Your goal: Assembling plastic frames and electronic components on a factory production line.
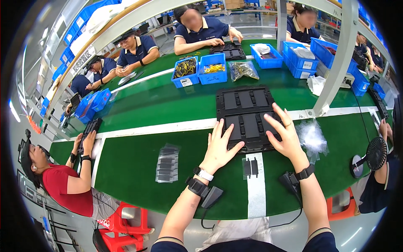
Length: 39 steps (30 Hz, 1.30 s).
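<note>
A black plastic tray (263,145) lies in front of me, with dark grey rectangular panels (252,125) set in its slots. My left hand (220,146) is at its left edge, open, the fingers spread and pointing away from me. Over the right side of the same tray, my right hand (287,137) is open too, its fingers apart. Neither hand grips anything; whether the fingertips press on the tray I cannot tell. Directly beyond it is a second black tray (220,105) with similar panels.
Clear film with black strips (167,164) lies to the left, a smaller black-striped film piece (250,168) nearer me. Crumpled clear film (312,138) and a small black fan (375,154) are at right. Blue bins (184,80) stand beyond; a metal post (338,59) rises at right. Co-workers sit around.
</note>
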Each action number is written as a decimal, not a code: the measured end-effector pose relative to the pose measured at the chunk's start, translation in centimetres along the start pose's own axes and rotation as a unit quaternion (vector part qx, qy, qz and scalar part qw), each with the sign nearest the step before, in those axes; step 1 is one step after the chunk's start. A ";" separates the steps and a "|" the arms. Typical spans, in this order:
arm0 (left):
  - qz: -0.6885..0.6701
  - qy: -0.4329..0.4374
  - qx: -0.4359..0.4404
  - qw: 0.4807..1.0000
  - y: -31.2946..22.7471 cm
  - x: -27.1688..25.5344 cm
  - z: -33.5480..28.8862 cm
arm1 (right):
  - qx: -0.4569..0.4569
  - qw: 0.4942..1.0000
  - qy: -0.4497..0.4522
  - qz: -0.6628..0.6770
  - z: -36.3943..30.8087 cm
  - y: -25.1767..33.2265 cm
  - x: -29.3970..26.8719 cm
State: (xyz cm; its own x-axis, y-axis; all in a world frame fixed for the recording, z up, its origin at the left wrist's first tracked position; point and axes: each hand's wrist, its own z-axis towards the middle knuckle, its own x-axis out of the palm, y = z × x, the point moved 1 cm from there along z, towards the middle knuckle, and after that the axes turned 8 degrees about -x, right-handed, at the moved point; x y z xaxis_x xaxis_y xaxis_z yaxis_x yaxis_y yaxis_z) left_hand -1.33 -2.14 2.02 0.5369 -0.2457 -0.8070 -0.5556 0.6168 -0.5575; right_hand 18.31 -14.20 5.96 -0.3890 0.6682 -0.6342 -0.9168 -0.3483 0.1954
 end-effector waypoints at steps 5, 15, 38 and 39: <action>0.005 -0.004 0.007 1.000 0.0 0.0 0.0 | 0.148 0.988 0.033 0.017 -1.5 -1.7 1.2; 0.002 -0.013 0.015 1.000 0.3 0.1 0.0 | 0.206 0.968 0.140 0.032 -2.7 -2.5 2.0; 0.006 -0.009 0.014 1.000 0.0 -0.1 0.0 | 0.225 0.960 0.168 -0.015 -2.6 -2.3 1.9; 0.006 -0.008 0.013 1.000 0.0 -0.1 0.0 | 0.225 0.960 0.165 -0.007 -2.7 -2.3 1.9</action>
State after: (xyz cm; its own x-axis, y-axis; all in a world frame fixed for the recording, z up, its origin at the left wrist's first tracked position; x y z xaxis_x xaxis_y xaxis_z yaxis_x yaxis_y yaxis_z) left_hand -1.37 -2.15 2.06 0.5399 -0.2266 -0.8107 -0.5456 0.6392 -0.5420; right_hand 19.94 -13.85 2.30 -0.3943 0.4003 -0.8273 -0.8969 0.0287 0.4413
